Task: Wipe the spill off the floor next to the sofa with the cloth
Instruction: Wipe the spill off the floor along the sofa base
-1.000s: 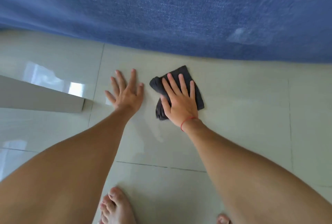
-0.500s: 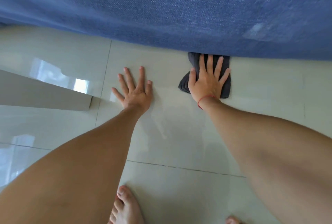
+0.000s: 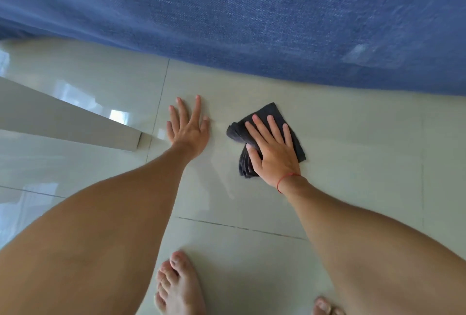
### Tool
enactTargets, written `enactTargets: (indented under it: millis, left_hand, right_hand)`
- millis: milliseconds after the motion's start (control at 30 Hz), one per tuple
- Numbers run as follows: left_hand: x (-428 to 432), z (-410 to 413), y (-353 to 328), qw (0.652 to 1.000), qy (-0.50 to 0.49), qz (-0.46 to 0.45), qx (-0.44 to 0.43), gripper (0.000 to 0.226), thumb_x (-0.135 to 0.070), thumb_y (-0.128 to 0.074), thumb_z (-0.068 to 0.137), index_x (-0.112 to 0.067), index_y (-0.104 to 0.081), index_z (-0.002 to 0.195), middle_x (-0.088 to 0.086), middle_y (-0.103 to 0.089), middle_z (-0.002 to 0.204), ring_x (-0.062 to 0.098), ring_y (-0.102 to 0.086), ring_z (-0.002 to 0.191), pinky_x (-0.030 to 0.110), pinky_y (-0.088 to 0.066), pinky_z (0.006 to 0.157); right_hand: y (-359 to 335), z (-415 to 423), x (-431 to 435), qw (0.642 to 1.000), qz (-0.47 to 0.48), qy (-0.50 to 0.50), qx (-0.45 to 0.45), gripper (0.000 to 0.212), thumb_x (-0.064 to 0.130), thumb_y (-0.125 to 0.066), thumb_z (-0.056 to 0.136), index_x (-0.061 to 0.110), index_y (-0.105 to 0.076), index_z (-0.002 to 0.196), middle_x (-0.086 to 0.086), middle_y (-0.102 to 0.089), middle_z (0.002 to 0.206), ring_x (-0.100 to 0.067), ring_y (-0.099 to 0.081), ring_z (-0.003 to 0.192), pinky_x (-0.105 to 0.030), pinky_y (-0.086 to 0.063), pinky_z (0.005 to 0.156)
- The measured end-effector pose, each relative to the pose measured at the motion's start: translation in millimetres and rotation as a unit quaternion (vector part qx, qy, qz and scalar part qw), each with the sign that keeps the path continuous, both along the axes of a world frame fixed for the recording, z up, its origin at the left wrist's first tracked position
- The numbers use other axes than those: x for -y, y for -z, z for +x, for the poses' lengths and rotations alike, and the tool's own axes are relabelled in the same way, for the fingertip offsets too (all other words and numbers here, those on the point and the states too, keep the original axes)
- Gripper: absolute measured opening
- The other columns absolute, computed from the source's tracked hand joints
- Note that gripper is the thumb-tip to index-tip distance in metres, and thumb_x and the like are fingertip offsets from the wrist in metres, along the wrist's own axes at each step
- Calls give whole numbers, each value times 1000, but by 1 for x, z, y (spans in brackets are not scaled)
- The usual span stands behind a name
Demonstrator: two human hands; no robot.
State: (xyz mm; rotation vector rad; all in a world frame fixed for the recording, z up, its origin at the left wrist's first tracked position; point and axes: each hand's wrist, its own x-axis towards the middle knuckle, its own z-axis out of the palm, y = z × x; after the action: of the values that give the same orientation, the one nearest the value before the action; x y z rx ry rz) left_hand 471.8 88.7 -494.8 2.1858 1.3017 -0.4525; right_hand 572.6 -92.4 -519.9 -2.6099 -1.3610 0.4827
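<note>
A folded dark grey cloth (image 3: 295, 135) lies flat on the glossy pale tile floor (image 3: 365, 163), a short way in front of the blue sofa (image 3: 252, 17). My right hand (image 3: 273, 155), with a red string at the wrist, presses down on the cloth with fingers spread. My left hand (image 3: 187, 125) rests palm down on the bare tile to the left of the cloth, fingers apart and holding nothing. No spill stands out on the shiny floor; only a faint sheen shows between the hands.
A white furniture edge (image 3: 75, 128) juts in from the left, ending close to my left hand. My bare left foot (image 3: 177, 287) and the toes of my right foot (image 3: 325, 307) stand on the tiles at the bottom. The sofa's base runs across the top.
My right hand has pulled the cloth back from the sofa's base toward me and slightly left. The left hand has stayed planted on the tile.
</note>
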Motion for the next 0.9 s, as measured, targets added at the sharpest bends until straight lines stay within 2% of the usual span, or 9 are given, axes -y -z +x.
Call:
enactTargets:
  millis: [67,133,367,600,733,900]
  left_hand:
    - [-5,-16,2,999,-13,42,-29,56,-45,-16,101,-44,10,151,1,24,160,22,23,147,51,13,116]
    - [-9,-29,6,997,-21,45,-56,56,-47,-15,100,-46,11,150,1,25,160,23,23,147,55,14,115]
    - [-10,-34,15,998,-38,33,-38,55,-48,-15,99,-50,11,148,-2,27,159,23,25,146,56,16,112]
    - [-13,-34,14,998,-43,15,-36,54,-46,-14,100,-51,12,147,-3,29,158,22,26,146,55,17,112]
    - [-14,-34,13,998,-39,6,-42,53,-45,-13,100,-52,14,146,-4,31,157,22,28,145,54,19,111]
    - [-15,-32,8,997,-42,-6,-61,53,-47,-12,100,-52,15,146,-3,31,157,21,28,145,54,18,113]
  right_hand:
    - [-1,14,23,998,-26,59,7,57,44,-19,94,32,-22,150,12,-15,160,-18,-7,150,-43,1,121]
    - [-3,32,36,991,-44,124,18,60,47,-15,93,32,-19,151,10,-12,161,-19,-6,150,-47,-1,120]
    - [1,42,-21,970,-47,237,24,59,42,-26,98,24,-12,153,0,-3,163,-30,3,149,-58,3,117]
    - [2,-14,-110,993,-15,120,11,59,44,-27,98,26,-15,152,1,-8,162,-32,0,149,-60,3,117]
    - [6,-41,-103,999,-1,41,14,57,42,-30,97,26,-22,151,1,-15,161,-30,-7,149,-57,0,117]
    - [3,-35,-61,999,5,-49,11,55,41,-29,95,27,-29,149,5,-23,159,-26,-14,149,-51,-4,119]
